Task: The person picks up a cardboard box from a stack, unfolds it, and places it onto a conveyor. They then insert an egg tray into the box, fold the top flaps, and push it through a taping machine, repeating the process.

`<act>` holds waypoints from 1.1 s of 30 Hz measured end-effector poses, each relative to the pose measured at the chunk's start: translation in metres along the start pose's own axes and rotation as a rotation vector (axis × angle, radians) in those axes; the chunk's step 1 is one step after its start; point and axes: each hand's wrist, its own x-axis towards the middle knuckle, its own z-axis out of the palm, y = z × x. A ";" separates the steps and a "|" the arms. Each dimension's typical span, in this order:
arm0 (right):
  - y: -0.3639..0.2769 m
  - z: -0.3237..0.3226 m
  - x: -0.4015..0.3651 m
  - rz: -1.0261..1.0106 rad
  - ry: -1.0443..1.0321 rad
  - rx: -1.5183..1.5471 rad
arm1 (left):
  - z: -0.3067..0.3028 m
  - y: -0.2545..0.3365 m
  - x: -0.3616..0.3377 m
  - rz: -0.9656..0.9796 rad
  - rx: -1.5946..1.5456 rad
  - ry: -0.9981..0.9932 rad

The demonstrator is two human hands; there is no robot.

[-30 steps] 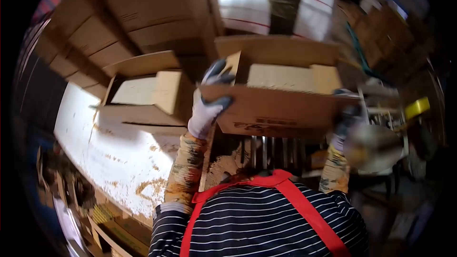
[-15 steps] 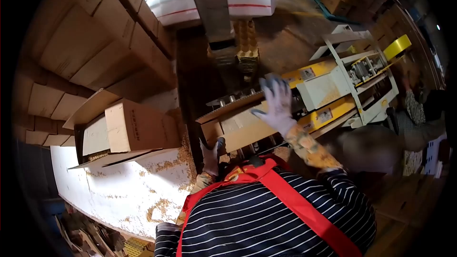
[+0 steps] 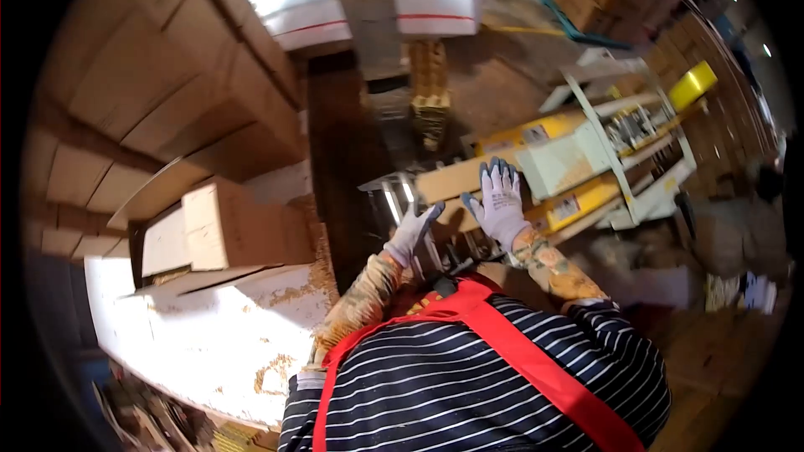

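Note:
A cardboard box (image 3: 456, 182) with its top flaps folded down lies on the roller conveyor, its far end at the box-taping machine (image 3: 559, 166). My right hand (image 3: 502, 209), in a white glove with grey fingertips, lies flat over the box top, fingers stretched toward the machine. My left hand (image 3: 410, 233), gloved the same way, is behind the box's near end with thumb and fingers apart, fingertips right at the cardboard. Bare rollers (image 3: 394, 201) show to the left of the box.
On the white table (image 3: 226, 326) at left, strewn with brown bits, an open cardboard box (image 3: 251, 226) lies on its side. Stacked cartons (image 3: 142, 67) rise behind it. Egg trays (image 3: 430, 88) stand beyond the conveyor. A yellow tape roll (image 3: 693, 85) sits on the machine.
The box has slid right along the conveyor toward the machine, and its near flap now lies down. My left hand has moved up and right, following it; my right hand has shifted slightly lower.

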 end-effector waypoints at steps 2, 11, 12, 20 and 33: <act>-0.068 -0.059 0.030 -0.204 0.087 0.270 | -0.025 0.001 -0.031 0.281 -0.062 0.027; -0.378 -0.135 0.073 -1.067 0.228 1.007 | -0.158 -0.008 -0.221 0.636 -0.435 1.110; -0.373 -0.144 0.072 -1.040 0.211 1.042 | -0.174 -0.004 -0.221 0.604 -0.484 1.090; -0.194 -0.168 0.074 -0.728 0.298 2.087 | -0.145 0.114 -0.249 1.221 -0.095 1.294; 0.069 0.012 -0.030 0.077 -0.233 1.034 | -0.086 -0.051 -0.104 0.651 0.622 0.315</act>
